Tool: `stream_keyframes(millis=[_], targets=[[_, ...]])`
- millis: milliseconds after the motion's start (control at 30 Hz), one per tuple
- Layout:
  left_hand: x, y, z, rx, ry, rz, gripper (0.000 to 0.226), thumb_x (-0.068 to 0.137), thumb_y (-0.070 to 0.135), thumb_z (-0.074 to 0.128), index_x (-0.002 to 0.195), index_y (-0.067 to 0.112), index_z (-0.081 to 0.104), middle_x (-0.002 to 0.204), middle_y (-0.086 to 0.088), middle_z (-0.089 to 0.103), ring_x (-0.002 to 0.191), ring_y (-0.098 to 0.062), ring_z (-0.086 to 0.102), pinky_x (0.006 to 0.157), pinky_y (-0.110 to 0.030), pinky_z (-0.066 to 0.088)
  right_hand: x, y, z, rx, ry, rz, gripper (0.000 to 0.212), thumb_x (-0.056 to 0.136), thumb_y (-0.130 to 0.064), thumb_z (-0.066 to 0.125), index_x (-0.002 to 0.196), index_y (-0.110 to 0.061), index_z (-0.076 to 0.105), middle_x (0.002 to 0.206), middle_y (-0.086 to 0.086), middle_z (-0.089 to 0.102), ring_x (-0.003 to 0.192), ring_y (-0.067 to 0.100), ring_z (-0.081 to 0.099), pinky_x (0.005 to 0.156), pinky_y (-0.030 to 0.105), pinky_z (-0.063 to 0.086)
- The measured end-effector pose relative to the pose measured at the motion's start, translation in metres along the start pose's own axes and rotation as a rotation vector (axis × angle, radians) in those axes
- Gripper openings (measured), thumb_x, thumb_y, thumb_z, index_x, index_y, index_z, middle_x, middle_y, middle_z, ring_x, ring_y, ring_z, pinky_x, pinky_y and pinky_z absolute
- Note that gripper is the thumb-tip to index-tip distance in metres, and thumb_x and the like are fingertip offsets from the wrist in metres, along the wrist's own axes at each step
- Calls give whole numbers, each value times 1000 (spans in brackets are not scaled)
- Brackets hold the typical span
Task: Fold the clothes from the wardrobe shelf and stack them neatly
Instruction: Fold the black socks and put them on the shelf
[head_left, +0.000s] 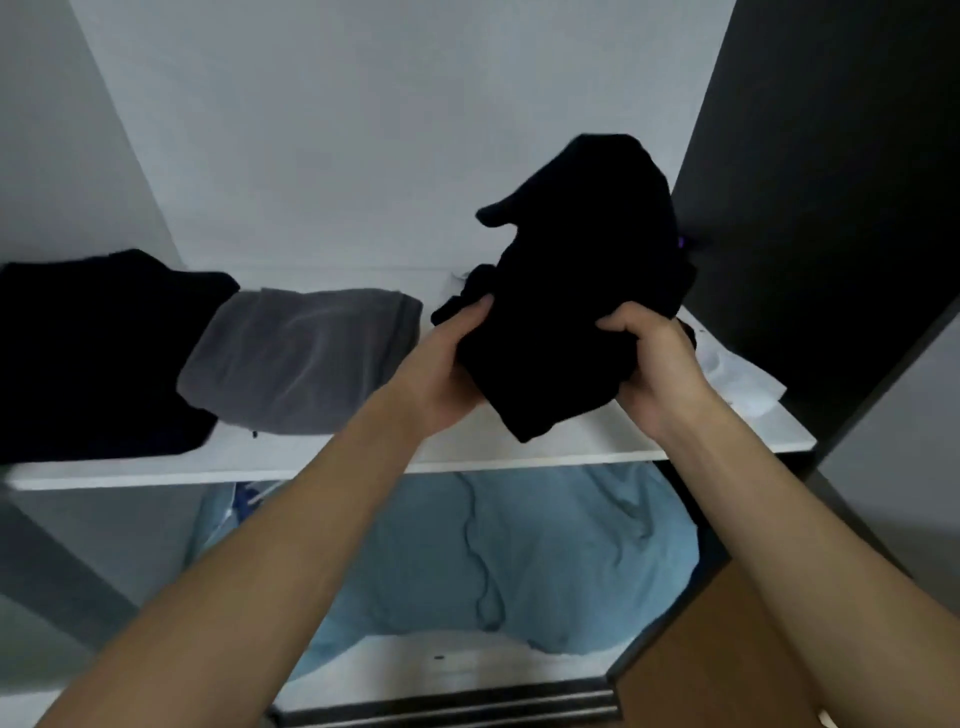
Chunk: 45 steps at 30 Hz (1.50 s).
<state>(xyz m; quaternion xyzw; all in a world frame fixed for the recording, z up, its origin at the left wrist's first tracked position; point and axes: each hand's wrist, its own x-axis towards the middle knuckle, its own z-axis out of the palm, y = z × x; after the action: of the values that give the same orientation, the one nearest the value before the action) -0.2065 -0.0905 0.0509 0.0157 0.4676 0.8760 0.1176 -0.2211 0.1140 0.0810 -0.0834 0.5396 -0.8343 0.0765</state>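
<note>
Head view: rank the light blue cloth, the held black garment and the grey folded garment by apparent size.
1. light blue cloth, though probably nearer the camera
2. black garment
3. grey folded garment

Black garment (566, 291) bunched above white shelf (519, 452), grey (301, 358) and black folded clothes (98, 348) left

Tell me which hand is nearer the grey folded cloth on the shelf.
Left. The left hand grips the black garment just right of the grey cloth; the right hand grips the garment's other side, farther away.
</note>
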Motion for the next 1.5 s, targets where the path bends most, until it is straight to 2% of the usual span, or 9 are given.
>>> stream_keyframes(millis=[100, 300, 433, 633, 800, 1033, 1233, 1433, 1500], targets=[[-19, -22, 5, -47, 148, 32, 34, 98, 30, 57, 124, 11, 66, 114, -8, 74, 102, -19, 72, 84, -29, 57, -41, 34, -3, -115, 59, 53, 25, 72, -5, 62, 95, -11, 69, 83, 3, 71, 78, 15, 70, 63, 27, 56], [-57, -85, 4, -115, 247, -58, 31, 95, 22, 58, 121, 9, 69, 109, -11, 75, 105, -27, 71, 90, -37, 55, -121, 90, -47, -617, 156, 439, 48, 83, -21, 76, 127, -24, 56, 117, -5, 69, 102, 13, 67, 86, 34, 57], [-83, -107, 13, 153, 203, -5, 29, 92, 24, 66, 119, 14, 70, 104, -6, 77, 99, -22, 73, 83, -32, 58, -158, 87, -57, -687, 220, 240, 86, 78, -16, 83, 142, -38, 31, 116, -23, 53, 115, 6, 56, 93, 26, 50], [-132, -135, 34, 463, 154, 10, 26, 95, 47, 59, 110, 30, 73, 103, 4, 77, 97, -12, 73, 84, -28, 55, -203, 80, -54, -712, -103, 183, 51, 93, -10, 67, 137, -32, 54, 119, -19, 68, 112, -3, 61, 79, 6, 49], [-173, -170, 43, 599, 322, 107, 17, 98, 54, 51, 99, 49, 68, 103, 17, 73, 96, 3, 68, 88, -20, 50, -247, 79, -92, -466, -2, 166, 35, 95, -3, 59, 121, -25, 65, 110, -10, 74, 105, 6, 68, 74, 11, 52], [-235, -231, 54, 171, 648, 101, 21, 103, 23, 53, 116, 15, 67, 115, -6, 74, 108, -19, 70, 94, -32, 54, -311, 81, -179, -265, -109, 221, 37, 90, 0, 62, 115, -27, 68, 116, -1, 72, 107, 13, 69, 79, 20, 55], [-295, -250, 80, 54, 746, 43, 31, 98, 26, 55, 121, 9, 68, 117, -7, 74, 107, -18, 71, 93, -30, 52, -349, 110, -208, -564, -266, 558, 48, 87, -5, 70, 124, -33, 58, 117, -10, 67, 100, 5, 66, 79, 16, 51], [-331, -230, 100, 33, 752, 87, 22, 87, 27, 60, 86, 14, 78, 98, -5, 76, 91, -20, 74, 80, -32, 55, -381, 113, -194, -639, -510, 566, 43, 81, 2, 68, 114, -26, 67, 112, -4, 72, 108, 14, 66, 90, 28, 51], [-340, -224, 102, 60, 726, 107, 22, 84, 27, 57, 86, 13, 73, 95, -5, 75, 88, -19, 72, 79, -33, 53, -386, 112, -186, -456, -486, 546, 45, 78, 2, 69, 116, -23, 69, 117, 2, 72, 112, 19, 66, 92, 30, 53]])
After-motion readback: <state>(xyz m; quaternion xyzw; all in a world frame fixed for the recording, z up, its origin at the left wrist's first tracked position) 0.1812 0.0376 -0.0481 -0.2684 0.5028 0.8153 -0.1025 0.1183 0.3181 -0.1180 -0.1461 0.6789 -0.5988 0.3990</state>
